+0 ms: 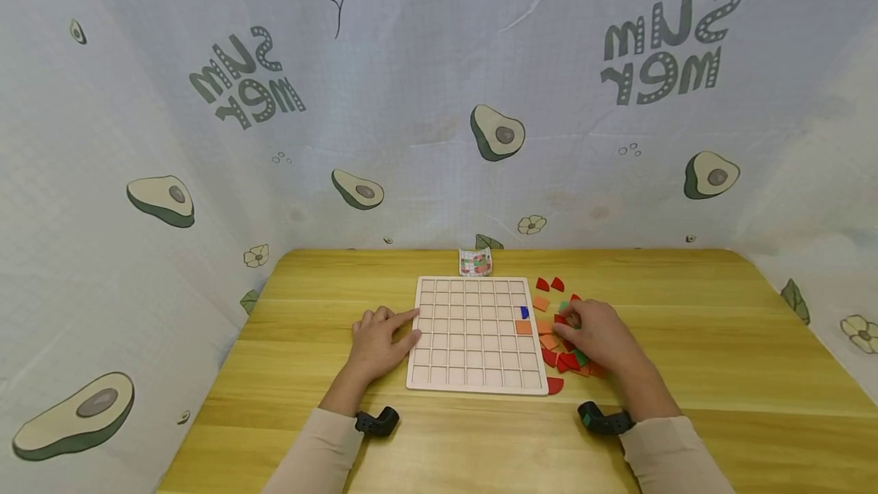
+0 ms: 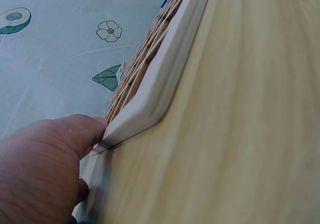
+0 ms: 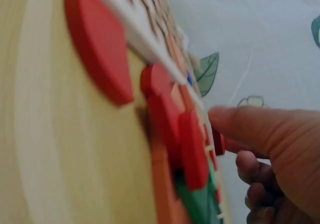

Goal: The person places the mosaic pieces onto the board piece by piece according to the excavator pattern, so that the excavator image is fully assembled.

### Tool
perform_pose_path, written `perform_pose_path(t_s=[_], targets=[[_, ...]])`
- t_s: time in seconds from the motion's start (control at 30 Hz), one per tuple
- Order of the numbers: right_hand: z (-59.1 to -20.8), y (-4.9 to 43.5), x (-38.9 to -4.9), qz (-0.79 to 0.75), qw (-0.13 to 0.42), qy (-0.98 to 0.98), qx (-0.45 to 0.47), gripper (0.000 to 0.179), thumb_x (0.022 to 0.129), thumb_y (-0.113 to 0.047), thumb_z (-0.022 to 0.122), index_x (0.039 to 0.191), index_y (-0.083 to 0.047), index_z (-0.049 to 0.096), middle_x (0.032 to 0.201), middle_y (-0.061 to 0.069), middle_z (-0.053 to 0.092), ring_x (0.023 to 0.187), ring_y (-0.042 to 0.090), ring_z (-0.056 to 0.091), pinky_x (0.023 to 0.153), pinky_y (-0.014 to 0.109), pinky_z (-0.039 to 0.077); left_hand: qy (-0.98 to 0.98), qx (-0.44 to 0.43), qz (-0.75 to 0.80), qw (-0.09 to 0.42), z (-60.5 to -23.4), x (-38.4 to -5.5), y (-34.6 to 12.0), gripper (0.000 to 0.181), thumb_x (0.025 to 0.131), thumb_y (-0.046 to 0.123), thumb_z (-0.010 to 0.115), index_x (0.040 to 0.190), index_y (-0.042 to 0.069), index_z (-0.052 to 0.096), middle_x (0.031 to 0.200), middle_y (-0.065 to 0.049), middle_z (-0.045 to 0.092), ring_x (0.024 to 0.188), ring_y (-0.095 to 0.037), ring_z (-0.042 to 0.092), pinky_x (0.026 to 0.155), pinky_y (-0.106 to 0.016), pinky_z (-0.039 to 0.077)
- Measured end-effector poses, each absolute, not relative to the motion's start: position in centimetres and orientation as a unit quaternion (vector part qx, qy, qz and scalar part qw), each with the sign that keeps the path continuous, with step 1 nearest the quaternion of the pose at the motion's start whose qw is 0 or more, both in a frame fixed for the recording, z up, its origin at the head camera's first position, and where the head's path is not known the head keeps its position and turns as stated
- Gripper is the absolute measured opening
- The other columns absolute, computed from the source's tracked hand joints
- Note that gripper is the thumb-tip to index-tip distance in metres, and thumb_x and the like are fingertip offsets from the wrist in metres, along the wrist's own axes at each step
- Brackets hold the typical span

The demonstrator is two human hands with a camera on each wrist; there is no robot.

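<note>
A pale wooden grid board lies on the table. One blue piece and an orange square sit in cells near its right side. My left hand rests at the board's left edge, thumb and index finger stretched against the rim; in the left wrist view the thumb touches the frame near a corner. Over a loose pile right of the board, my right hand pinches a red piece between thumb and fingers. The hand hides part of the pile and most of that piece.
The pile holds several red, orange and green pieces, among them a red quarter-circle. Another red piece lies by the board's near right corner. A small colour pattern card stands behind the board, before a printed cloth.
</note>
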State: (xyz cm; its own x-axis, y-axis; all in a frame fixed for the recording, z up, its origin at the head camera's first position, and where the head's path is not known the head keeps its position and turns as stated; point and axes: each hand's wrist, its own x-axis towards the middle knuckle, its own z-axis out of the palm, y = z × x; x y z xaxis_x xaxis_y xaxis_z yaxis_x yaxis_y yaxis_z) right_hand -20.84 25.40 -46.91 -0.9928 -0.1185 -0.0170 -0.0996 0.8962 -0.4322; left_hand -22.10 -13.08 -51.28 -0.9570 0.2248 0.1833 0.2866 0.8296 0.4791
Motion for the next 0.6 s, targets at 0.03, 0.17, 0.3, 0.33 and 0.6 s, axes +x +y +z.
perform_pose_path(t_s=[0.03, 0.17, 0.3, 0.33, 0.6], targets=[[-46.7, 25.1, -20.8, -0.229, 0.027, 0.971, -0.058, 0.032, 0.089, -0.032, 0.079, 0.101, -0.004, 0.072, 0.08, 0.003, 0.059, 0.076, 0.019, 0.051, 0.067, 0.032, 0.043, -0.954, -0.133, -0.26, 0.059, -51.3, -22.1, -13.1, 0.043, 0.097, 0.046, 0.064, 0.138, 0.031, 0.066, 0.093, 0.002, 0.052, 0.084, -0.016, 0.035, 0.079, -0.039, 0.025], [-45.9, 23.3, -20.3, -0.264, 0.058, 0.96, -0.077, 0.026, 0.087, -0.031, 0.081, 0.095, -0.009, 0.071, 0.082, 0.001, 0.06, 0.077, 0.017, 0.052, 0.068, 0.031, 0.044, -0.954, -0.132, -0.261, 0.06, -51.3, -22.1, -13.1, 0.043, 0.097, 0.046, 0.064, 0.138, 0.031, 0.066, 0.093, 0.002, 0.052, 0.084, -0.016, 0.036, 0.079, -0.039, 0.025], [-45.8, 21.7, -20.0, -0.268, 0.076, 0.954, -0.112, 0.022, 0.087, -0.03, 0.081, 0.091, -0.013, 0.069, 0.075, -0.001, 0.054, 0.073, 0.015, 0.048, 0.063, 0.027, 0.039, -0.955, -0.132, -0.26, 0.062, -51.3, -22.2, -13.1, 0.043, 0.097, 0.046, 0.064, 0.138, 0.031, 0.066, 0.093, 0.003, 0.052, 0.084, -0.016, 0.036, 0.079, -0.039, 0.025], [-45.9, 21.5, -19.9, -0.267, 0.079, 0.953, -0.116, 0.021, 0.088, -0.03, 0.081, 0.09, -0.013, 0.069, 0.073, -0.002, 0.053, 0.072, 0.015, 0.047, 0.062, 0.027, 0.037, -0.954, -0.132, -0.26, 0.062, -51.3, -22.2, -13.1, 0.043, 0.097, 0.046, 0.064, 0.138, 0.031, 0.066, 0.093, 0.002, 0.052, 0.084, -0.016, 0.036, 0.079, -0.039, 0.025], [-46.3, 21.3, -19.6, -0.264, 0.084, 0.954, -0.113, 0.014, 0.088, -0.023, 0.08, 0.088, -0.015, 0.069, 0.071, -0.001, 0.051, 0.069, 0.015, 0.046, 0.06, 0.027, 0.036, -0.954, -0.134, -0.264, 0.056, -51.1, -22.0, -13.1, 0.044, 0.097, 0.046, 0.064, 0.138, 0.031, 0.066, 0.093, 0.002, 0.052, 0.083, -0.016, 0.035, 0.079, -0.04, 0.025]])
